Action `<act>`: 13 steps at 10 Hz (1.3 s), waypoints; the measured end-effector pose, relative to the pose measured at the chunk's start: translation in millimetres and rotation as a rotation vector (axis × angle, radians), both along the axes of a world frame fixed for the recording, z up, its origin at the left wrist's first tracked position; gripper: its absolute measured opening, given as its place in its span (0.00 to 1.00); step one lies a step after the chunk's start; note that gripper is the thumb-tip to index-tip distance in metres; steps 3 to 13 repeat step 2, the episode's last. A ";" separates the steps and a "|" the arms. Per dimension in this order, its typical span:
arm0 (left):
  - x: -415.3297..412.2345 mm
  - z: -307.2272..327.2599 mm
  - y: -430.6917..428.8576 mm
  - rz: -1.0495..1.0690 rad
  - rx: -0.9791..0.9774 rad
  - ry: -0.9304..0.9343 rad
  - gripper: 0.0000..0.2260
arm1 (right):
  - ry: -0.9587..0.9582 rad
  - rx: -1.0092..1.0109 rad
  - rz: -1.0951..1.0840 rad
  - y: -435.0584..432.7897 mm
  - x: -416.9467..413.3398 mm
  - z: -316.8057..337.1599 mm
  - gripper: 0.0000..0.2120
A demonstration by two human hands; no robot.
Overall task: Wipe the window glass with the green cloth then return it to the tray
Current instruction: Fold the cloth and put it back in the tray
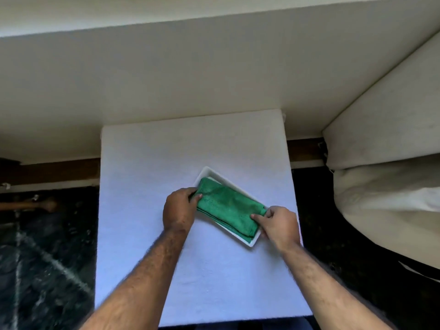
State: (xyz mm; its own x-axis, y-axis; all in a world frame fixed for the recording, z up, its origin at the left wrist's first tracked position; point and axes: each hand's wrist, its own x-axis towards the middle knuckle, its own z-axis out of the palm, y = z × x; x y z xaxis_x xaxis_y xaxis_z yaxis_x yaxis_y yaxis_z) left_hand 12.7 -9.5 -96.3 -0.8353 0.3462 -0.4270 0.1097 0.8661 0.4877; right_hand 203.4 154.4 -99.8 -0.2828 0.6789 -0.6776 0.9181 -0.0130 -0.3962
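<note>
The green cloth (226, 207), folded into a long pad, is lying in the white tray (209, 172) on the table (147, 163). Its long axis is running diagonally, from the far left down to the near right, in line with the tray's own long side. The far-left end is pointing toward the wall (166, 75), and the near-right end is pointing toward the right edge of the table. Layered folds are being shown along the near long edge of the cloth.

The far-left end of the cloth is being held by the left hand (179, 209), its fingers (198, 196) curled closed on the fabric over the tray's rim. The near-right end is being pinched by the right hand (279, 225), with the thumb pressed on top of the cloth and a small bunched corner being gripped between the fingers (258, 216). Both hands are being kept at opposite ends of the tray, well apart.

The tray is being seen near the middle of the table, with bare white surface around it. No brand, label or writing is being shown on the cloth or tray. A dark floor (47, 246) is being seen on either side of the table, and a pale cushion (385, 163) is sitting at the right.
</note>
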 end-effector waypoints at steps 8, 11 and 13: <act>-4.4 24.4 9.7 -0.286 0.015 0.174 0.23 | -0.121 0.241 0.401 19.6 -16.4 36.4 0.20; -4.4 24.4 9.7 -0.286 0.015 0.174 0.23 | -0.121 0.241 0.401 19.6 -16.4 36.4 0.20; -4.4 24.4 9.7 -0.286 0.015 0.174 0.23 | -0.121 0.241 0.401 19.6 -16.4 36.4 0.20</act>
